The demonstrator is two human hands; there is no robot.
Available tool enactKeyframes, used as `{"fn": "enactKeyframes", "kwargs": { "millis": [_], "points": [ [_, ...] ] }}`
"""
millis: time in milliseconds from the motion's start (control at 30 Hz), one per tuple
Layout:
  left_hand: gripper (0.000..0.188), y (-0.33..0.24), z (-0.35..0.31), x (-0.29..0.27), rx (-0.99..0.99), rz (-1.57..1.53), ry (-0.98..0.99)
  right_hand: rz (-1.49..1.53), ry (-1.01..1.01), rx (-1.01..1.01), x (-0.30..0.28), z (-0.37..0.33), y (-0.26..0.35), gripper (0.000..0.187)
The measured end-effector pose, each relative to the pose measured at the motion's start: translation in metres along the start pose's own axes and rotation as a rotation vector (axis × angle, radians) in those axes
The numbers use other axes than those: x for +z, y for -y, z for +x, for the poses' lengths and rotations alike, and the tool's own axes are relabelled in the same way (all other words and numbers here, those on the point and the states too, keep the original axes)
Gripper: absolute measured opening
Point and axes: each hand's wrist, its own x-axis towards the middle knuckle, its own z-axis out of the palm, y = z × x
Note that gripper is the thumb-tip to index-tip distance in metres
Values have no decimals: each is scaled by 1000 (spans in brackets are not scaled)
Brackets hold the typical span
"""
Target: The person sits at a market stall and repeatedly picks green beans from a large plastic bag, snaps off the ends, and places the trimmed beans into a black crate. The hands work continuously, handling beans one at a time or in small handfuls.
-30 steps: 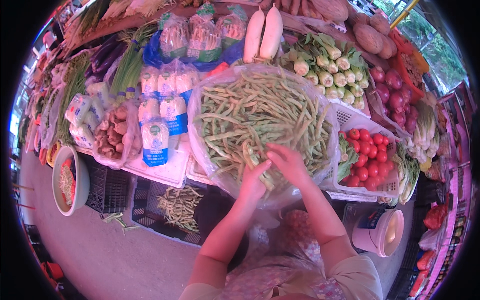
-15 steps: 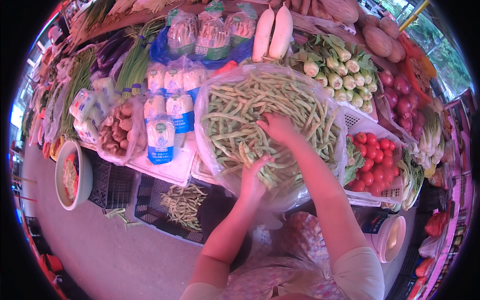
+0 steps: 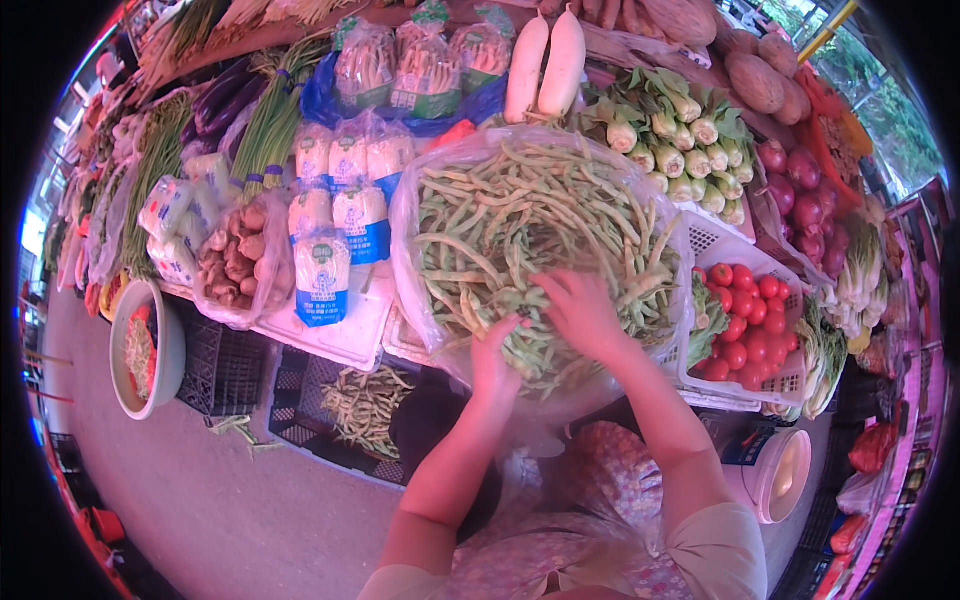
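A big heap of green beans [image 3: 490,215] fills a clear plastic bag [image 3: 405,265] spread wide in front of me. At the near side of the heap, my left hand [image 3: 494,362] is closed round a small bunch of beans that points away from me. Just right of it, my right hand [image 3: 584,312] has its fingers curled down onto beans beside that bunch. Its fingertips are partly hidden among the pods.
Bagged white mushrooms [image 3: 322,275] and brown mushrooms [image 3: 236,255] lie to the left. Tomatoes [image 3: 748,325] fill a white crate on the right, below leafy greens [image 3: 690,150]. Two white radishes [image 3: 562,65] lie beyond. More beans [image 3: 368,410] sit in a dark crate below.
My right hand has drawn back toward me from the middle of the heap, nearer my left hand. My left hand has shifted slightly left, still on the bunch.
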Motion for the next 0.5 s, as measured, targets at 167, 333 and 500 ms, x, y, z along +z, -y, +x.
{"fn": "enactKeyframes", "kwargs": {
  "millis": [167,333,500],
  "points": [
    [32,-3,-10,-1,45,47,-28,-39,41,35,-3,-19,9,58],
    [33,-7,-13,5,85,65,-29,132,-18,16,-8,-19,9,47],
    [32,-8,-12,9,136,42,-4,100,166,49,-13,29,-27,33]
  ]
}}
